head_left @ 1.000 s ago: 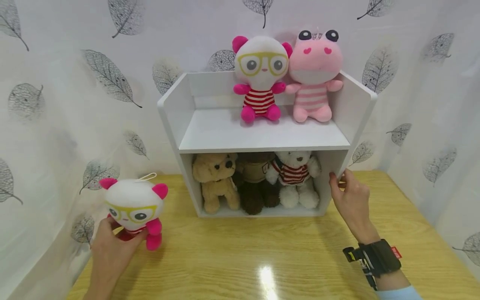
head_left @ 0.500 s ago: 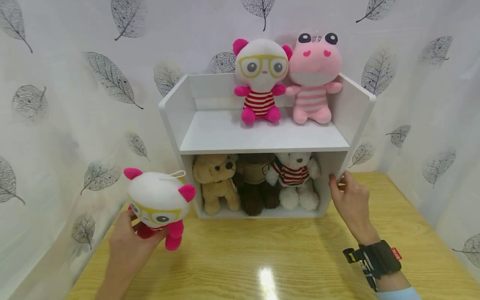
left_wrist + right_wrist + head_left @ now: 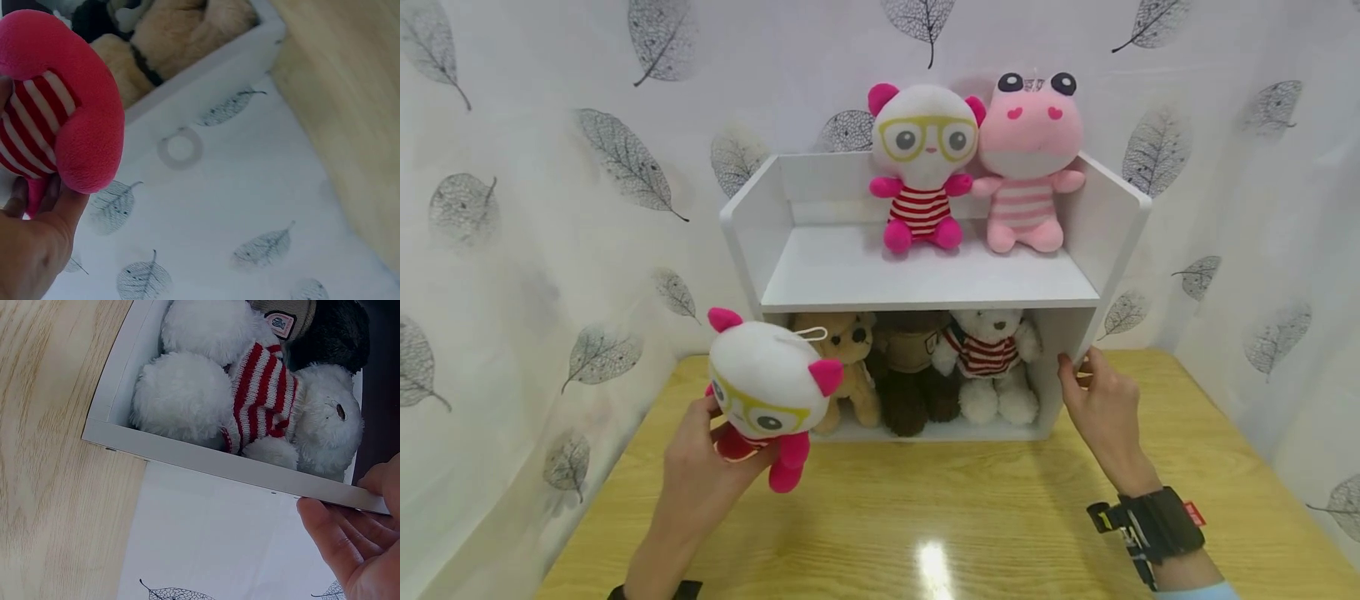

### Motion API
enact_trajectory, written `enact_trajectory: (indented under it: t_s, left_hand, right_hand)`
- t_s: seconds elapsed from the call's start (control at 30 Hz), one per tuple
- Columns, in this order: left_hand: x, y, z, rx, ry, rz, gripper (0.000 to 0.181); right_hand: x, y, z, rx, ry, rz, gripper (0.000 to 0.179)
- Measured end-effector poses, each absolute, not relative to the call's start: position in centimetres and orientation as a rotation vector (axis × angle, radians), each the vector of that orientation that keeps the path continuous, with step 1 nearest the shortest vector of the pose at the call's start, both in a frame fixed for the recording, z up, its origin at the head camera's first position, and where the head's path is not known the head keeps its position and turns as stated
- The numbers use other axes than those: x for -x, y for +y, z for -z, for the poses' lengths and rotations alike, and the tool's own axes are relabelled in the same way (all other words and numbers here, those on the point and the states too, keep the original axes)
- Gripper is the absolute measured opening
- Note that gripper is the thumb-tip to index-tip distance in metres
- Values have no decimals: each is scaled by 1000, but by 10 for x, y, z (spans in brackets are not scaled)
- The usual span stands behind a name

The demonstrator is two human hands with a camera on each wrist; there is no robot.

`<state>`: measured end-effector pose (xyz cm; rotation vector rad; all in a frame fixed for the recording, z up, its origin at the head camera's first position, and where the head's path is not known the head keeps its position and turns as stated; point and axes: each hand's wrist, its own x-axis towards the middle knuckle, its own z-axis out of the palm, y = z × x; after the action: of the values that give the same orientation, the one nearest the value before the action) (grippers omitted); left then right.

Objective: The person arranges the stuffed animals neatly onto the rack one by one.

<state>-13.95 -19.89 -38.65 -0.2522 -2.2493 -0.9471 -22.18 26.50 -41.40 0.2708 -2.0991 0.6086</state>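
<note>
My left hand (image 3: pixel 717 471) grips a plush panda (image 3: pixel 767 375) round its striped body, in front of the left side of a white two-tier shelf (image 3: pixel 925 287). This toy has a white head, yellow glasses and pink ears, and tilts to one side. In the left wrist view its pink limbs and red-striped body (image 3: pixel 37 119) show between thumb and fingers. My right hand (image 3: pixel 1101 408) pinches the front edge of the shelf's right side panel (image 3: pixel 206 464), thumb inside and fingers outside. Beside that panel, a white plush bear (image 3: pixel 997 367) in a striped sweater sits in the lower tier.
A second panda (image 3: pixel 922 158) and a pink plush hippo (image 3: pixel 1030 158) sit on the upper tier's right half. Below are a tan plush dog (image 3: pixel 853 375), partly hidden by the held panda, and a brown plush (image 3: pixel 910 375). The wooden table (image 3: pixel 880 517) extends in front.
My left hand has carried the panda to the right and slightly up, so it now overlaps the shelf's left side. The right hand keeps its hold on the panel.
</note>
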Motion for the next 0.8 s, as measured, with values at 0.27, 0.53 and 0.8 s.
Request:
enact_trajectory:
  t_s: [0.27, 0.53, 0.8]
  left_hand:
    - [144, -177, 357, 435, -2208, 1113, 75]
    - [157, -166, 330, 568, -2135, 1171, 64]
    - [169, -159, 303, 558, -2043, 1359, 59]
  right_hand:
    - [220, 266, 414, -264, -2097, -610, 16]
    - [221, 265, 415, -259, -2108, -614, 17]
    - [221, 265, 414, -267, -2103, -614, 16]
